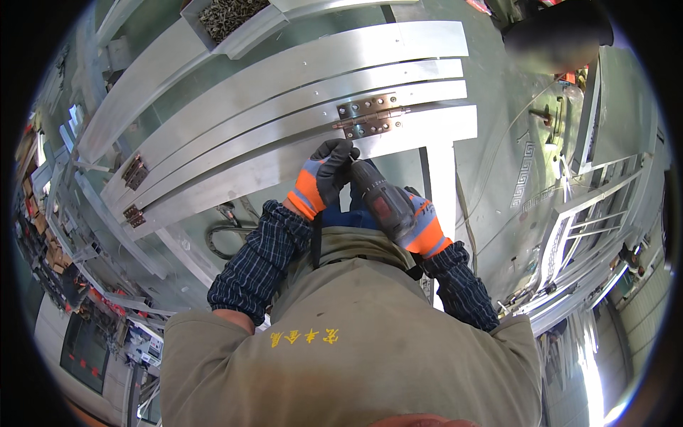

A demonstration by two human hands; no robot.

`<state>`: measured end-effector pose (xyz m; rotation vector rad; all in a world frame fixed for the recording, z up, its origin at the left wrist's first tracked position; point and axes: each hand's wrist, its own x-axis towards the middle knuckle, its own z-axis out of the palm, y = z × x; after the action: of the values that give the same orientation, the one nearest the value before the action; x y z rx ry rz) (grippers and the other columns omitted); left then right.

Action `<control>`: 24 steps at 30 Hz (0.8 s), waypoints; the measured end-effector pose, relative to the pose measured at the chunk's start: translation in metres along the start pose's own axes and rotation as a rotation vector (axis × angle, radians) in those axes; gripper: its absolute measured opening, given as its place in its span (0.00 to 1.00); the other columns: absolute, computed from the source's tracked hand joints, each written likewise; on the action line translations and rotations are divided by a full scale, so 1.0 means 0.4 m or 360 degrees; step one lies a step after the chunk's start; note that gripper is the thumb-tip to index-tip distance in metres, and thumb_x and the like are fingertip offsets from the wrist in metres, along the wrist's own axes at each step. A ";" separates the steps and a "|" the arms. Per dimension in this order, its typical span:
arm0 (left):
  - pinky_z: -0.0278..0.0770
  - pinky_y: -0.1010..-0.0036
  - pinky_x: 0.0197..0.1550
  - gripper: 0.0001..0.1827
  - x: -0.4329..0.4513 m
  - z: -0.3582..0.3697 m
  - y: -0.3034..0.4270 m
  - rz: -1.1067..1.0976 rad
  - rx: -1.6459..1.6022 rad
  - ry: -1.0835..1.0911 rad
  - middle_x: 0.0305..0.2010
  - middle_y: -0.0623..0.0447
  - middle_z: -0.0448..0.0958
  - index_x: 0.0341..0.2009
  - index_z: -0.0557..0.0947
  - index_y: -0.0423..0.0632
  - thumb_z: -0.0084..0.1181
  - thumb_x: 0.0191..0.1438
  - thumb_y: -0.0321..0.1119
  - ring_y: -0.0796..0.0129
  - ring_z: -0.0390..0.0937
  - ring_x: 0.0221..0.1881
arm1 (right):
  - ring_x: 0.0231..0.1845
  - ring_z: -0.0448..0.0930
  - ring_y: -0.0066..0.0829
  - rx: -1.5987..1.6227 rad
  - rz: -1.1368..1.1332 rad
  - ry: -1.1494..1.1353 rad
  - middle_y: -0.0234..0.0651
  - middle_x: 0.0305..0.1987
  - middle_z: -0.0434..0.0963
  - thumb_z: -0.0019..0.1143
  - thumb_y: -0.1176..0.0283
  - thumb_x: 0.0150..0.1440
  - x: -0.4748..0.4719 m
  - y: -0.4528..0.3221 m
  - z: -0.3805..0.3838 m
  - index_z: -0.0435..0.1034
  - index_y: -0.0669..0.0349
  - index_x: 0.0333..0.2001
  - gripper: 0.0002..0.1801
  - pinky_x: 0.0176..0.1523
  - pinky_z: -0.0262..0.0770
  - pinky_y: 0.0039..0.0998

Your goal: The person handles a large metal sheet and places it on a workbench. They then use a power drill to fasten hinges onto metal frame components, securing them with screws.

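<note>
My right hand (424,224), in an orange and grey glove, grips a dark cordless drill (381,200) that points up and to the left. My left hand (328,173), gloved too, has its fingers bunched at the drill's tip; whether they pinch a screw or the bit cannot be told. Just above my fingers a metal butt hinge (371,116) lies open across two silvery metal profiles (293,160), with screws in some of its holes. Two more hinges (135,172) (134,215) sit near the left end of the profiles.
A metal box of screws (229,18) stands at the top left. Long metal profiles (363,45) lie side by side in front of me. A cable (496,133) runs over the green floor on the right, near stacked metal frames (565,213). A dark rounded object (560,34) is at the upper right.
</note>
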<state>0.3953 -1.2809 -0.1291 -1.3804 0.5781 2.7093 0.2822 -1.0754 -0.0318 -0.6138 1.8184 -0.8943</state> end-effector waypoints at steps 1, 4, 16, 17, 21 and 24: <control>0.85 0.70 0.42 0.20 0.003 0.000 -0.003 0.0008 -0.0080 -0.0022 0.42 0.51 0.84 0.50 0.79 0.48 0.68 0.61 0.44 0.67 0.83 0.39 | 0.42 0.82 0.41 0.0101 0.0058 -0.0009 0.41 0.42 0.82 0.67 0.65 0.52 0.003 0.003 0.003 0.76 0.59 0.52 0.23 0.49 0.78 0.34; 0.85 0.70 0.43 0.21 0.007 -0.003 0.003 -0.0022 0.0032 0.0016 0.41 0.53 0.83 0.52 0.77 0.47 0.67 0.61 0.44 0.68 0.83 0.39 | 0.42 0.83 0.43 0.0206 0.0082 0.0032 0.42 0.42 0.83 0.66 0.63 0.54 0.004 0.014 0.018 0.76 0.59 0.52 0.23 0.50 0.78 0.36; 0.85 0.64 0.45 0.18 0.121 -0.043 -0.056 -0.0477 -0.0345 0.0016 0.36 0.53 0.80 0.43 0.81 0.51 0.59 0.66 0.53 0.63 0.80 0.37 | 0.54 0.81 0.50 -0.0236 0.0330 -0.0068 0.45 0.51 0.82 0.65 0.61 0.52 0.084 0.001 0.067 0.68 0.55 0.59 0.31 0.57 0.78 0.43; 0.85 0.64 0.44 0.18 0.124 -0.050 -0.060 -0.0504 -0.0373 0.0002 0.37 0.53 0.80 0.43 0.81 0.51 0.58 0.66 0.53 0.62 0.80 0.38 | 0.55 0.81 0.50 -0.0223 0.0351 -0.0081 0.45 0.51 0.82 0.65 0.60 0.53 0.088 0.001 0.070 0.68 0.55 0.59 0.31 0.57 0.78 0.43; 0.85 0.64 0.44 0.19 0.147 -0.077 -0.078 -0.0568 -0.0504 -0.0046 0.37 0.53 0.80 0.46 0.81 0.51 0.56 0.67 0.54 0.61 0.80 0.39 | 0.56 0.80 0.50 -0.0330 0.0558 -0.0153 0.47 0.53 0.81 0.65 0.57 0.54 0.122 -0.008 0.084 0.68 0.55 0.60 0.32 0.58 0.77 0.44; 0.85 0.64 0.46 0.19 0.172 -0.110 -0.101 -0.0582 -0.0603 -0.0149 0.40 0.51 0.81 0.50 0.81 0.50 0.54 0.69 0.53 0.61 0.81 0.41 | 0.56 0.81 0.50 -0.0466 0.0658 -0.0144 0.47 0.53 0.81 0.65 0.54 0.54 0.140 -0.026 0.092 0.68 0.54 0.61 0.33 0.59 0.77 0.44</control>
<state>0.3964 -1.2672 -0.2192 -1.2603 -0.1922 2.6378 0.2944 -1.1340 -0.0634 -0.4239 1.9134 -0.3226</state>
